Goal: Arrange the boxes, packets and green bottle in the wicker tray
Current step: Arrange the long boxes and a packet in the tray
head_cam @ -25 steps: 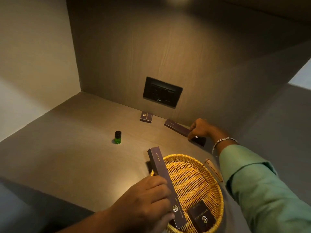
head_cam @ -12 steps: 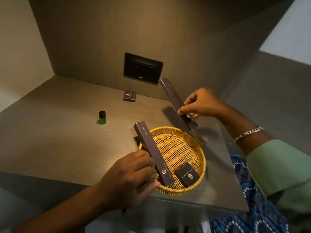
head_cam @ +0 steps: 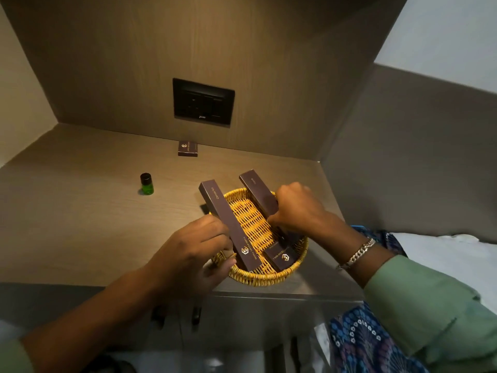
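Note:
The round wicker tray (head_cam: 266,277) sits at the counter's front edge. My left hand (head_cam: 193,254) grips a long dark brown box (head_cam: 228,222) that lies across the tray's left side, its far end sticking out over the rim. My right hand (head_cam: 298,208) holds a second long brown box (head_cam: 258,192) slanted across the tray's right side. A small brown box (head_cam: 282,257) lies inside the tray near the front. The green bottle (head_cam: 146,184) with a black cap stands upright on the counter to the left. Another small brown box (head_cam: 187,148) lies by the back wall.
A black switch panel (head_cam: 203,102) is set in the back wall above the counter. Wooden walls close the niche at the back and right. The counter (head_cam: 80,211) ends just in front of the tray, with a white surface (head_cam: 441,254) lower right.
My right hand has carried the second long box from above the counter down into the tray's right side. My left hand still holds the first long box on the left side.

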Demonstrator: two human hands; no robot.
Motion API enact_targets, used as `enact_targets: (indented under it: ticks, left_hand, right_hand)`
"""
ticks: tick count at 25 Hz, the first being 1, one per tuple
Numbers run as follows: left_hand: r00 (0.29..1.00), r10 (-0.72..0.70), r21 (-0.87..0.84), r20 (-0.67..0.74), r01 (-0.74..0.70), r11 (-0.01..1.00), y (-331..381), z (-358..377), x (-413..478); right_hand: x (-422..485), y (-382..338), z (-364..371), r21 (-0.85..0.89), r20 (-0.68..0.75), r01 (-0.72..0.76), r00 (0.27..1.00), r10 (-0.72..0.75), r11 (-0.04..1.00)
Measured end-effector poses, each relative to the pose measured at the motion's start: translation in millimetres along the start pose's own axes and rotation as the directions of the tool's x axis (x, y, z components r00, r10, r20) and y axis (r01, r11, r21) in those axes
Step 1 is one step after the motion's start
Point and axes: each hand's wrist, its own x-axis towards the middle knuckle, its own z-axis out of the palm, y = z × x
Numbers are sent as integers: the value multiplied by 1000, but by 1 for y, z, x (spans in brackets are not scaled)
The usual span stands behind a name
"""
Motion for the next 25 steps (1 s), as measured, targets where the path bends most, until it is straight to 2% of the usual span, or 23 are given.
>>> enact_targets:
  ticks: [4, 11, 14, 17, 19, 20, 22, 25]
  left_hand:
    - [998, 52, 9, 43, -52, 999, -3, -6, 6]
    - [998, 38, -6, 54, -38, 999, -18, -20, 5]
    - [996, 51, -1, 72, -51, 999, -27, -23, 6]
    - [994, 60, -6, 89, -60, 998, -36, -25, 6]
    - [992, 69, -11, 109, -68, 998, -43, -28, 6]
    - [990, 66, -11, 121, -65, 998, -47, -30, 5]
    - [988, 55, -8, 143, -54, 998, -52, -35, 5]
    - [983, 24, -18, 181, -21, 1000, -51, -40, 7]
  right_hand:
    - [4, -5, -2, -20, 34, -14, 999, 14, 1000]
    - [25, -13, -14, -5, 263, -71, 962, 70, 997]
    - [28, -16, -14, 54, 271, -112, 958, 94, 992]
    - [23, -21, -8, -19, 248, -65, 966, 68, 998]
    - [22, -23, -11, 2, 271, -89, 959, 85, 996]
    - [25, -24, -18, 27, 263, -112, 960, 101, 993]
    - [42, -25, -38, 53, 140, -105, 985, 97, 993]
    - [86, -38, -61, 262, -29, 1, 1000, 7, 965]
